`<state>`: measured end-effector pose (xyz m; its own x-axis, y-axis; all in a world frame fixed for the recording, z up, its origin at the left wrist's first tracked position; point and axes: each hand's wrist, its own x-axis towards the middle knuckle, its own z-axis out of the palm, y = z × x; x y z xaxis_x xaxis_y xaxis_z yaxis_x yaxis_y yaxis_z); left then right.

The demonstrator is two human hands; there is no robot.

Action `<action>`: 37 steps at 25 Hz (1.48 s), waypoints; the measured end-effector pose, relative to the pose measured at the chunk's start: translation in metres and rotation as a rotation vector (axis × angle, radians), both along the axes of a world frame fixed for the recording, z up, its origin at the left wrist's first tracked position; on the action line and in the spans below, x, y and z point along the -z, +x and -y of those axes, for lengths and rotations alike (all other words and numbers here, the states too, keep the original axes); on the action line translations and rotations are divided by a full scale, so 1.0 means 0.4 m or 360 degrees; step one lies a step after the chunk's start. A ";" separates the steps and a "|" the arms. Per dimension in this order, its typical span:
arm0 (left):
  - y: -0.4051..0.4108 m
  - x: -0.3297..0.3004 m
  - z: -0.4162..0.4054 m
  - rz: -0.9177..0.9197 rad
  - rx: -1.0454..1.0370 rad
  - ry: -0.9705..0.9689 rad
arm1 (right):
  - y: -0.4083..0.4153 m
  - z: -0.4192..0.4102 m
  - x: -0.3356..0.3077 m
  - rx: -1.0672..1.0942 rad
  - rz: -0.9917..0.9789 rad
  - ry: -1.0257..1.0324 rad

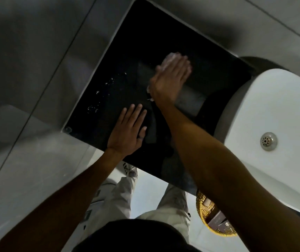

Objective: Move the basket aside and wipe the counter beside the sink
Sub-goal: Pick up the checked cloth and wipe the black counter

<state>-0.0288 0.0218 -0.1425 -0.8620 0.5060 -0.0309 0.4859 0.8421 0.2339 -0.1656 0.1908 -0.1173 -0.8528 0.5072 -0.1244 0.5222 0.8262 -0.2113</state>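
I see water droplets (107, 82) at left on the glossy black square desk (94, 99); left hand (127, 131) flat, fingers spread, holding nothing; right hand (171, 77) pressing a crumpled white tissue (172, 58), grip flat w/ palm down; yellow woven basket (209, 213) low right by the white ceramic sink (272, 110). Risk: wet tissue shreds, leaves bits; droplets get missed.

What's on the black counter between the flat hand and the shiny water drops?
Nothing. In the head view, the stretch of black counter between the left hand and the water drops is bare, dark surface only.
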 end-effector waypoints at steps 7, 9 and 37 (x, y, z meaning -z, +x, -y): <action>0.004 -0.031 0.001 -0.0027 -0.0007 -0.0038 | 0.022 0.032 -0.041 -0.0405 -0.0064 -0.0254; 0.003 -0.049 -0.003 -0.0052 -0.0070 0.0029 | 0.131 -0.040 -0.036 -0.0184 -0.0199 -0.0203; -0.263 -0.059 -0.056 0.0149 -0.1020 -0.0133 | 0.334 -0.123 0.038 -0.0140 -0.0035 0.0124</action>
<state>-0.1340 0.0443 -0.1188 -0.9838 -0.1150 -0.1377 -0.1381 0.9754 0.1719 -0.0319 0.2400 -0.1325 -0.8967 0.4375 -0.0682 0.4427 0.8831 -0.1556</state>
